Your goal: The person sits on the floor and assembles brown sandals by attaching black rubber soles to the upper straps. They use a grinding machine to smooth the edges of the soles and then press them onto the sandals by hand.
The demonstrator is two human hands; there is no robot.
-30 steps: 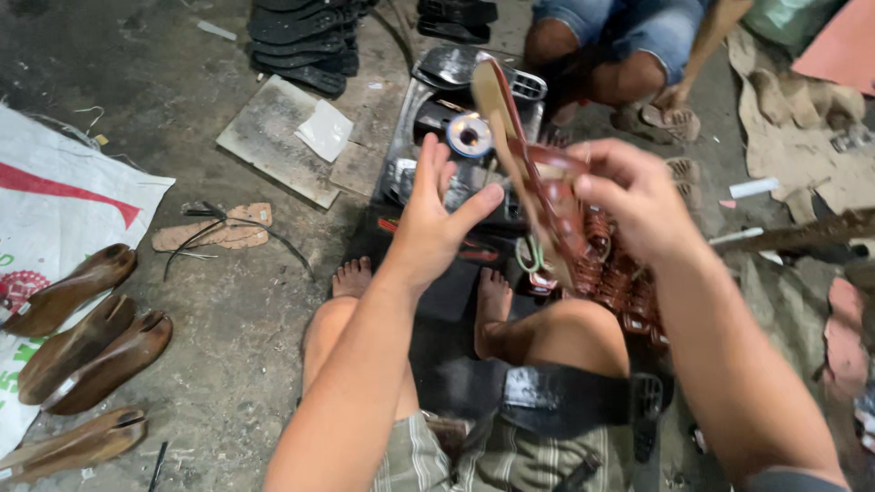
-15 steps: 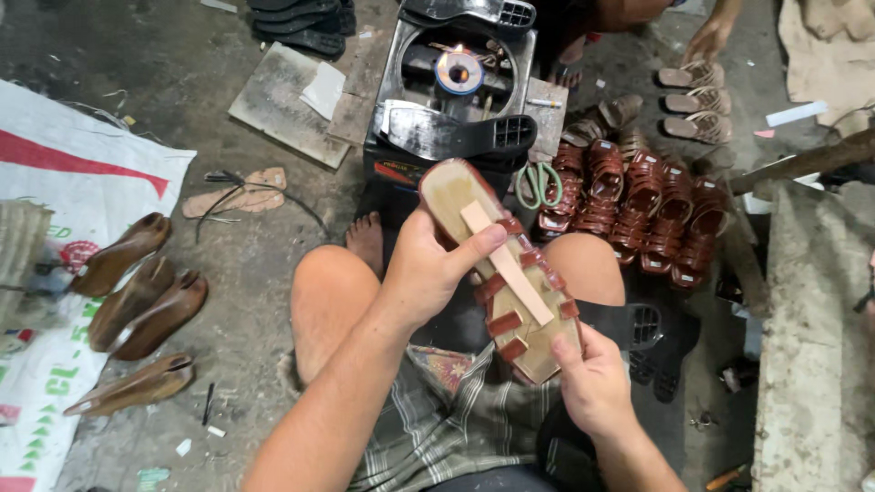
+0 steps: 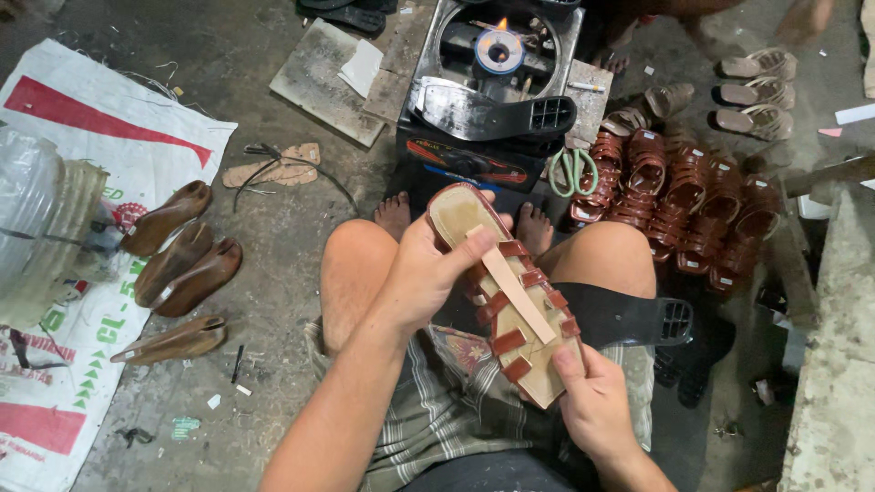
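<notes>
Fingers (image 3: 456, 260) round strapped leather sandal (image 3: 506, 305)

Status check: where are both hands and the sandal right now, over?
Left hand grips sandal upper at heel end; right hand holds toe end. Sole side up, brown straps folded over. Black sole rests on the lap beneath. Nothing in the way.

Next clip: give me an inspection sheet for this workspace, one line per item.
Surface: bare grey concrete floor, dusty.
Job's things: tan sandal sole with red-brown straps, underside up, held over the lap.
Clutter: brown wooden shoe lasts on a white printed sack; red-brown strapped sandal uppers; green-handled scissors; black moulded sole on a lit burner.
Hands: left hand grips the sole's upper part; right hand supports its lower end.
Cables: nothing seen.
Surroundings: another person's legs, top edge.
</notes>
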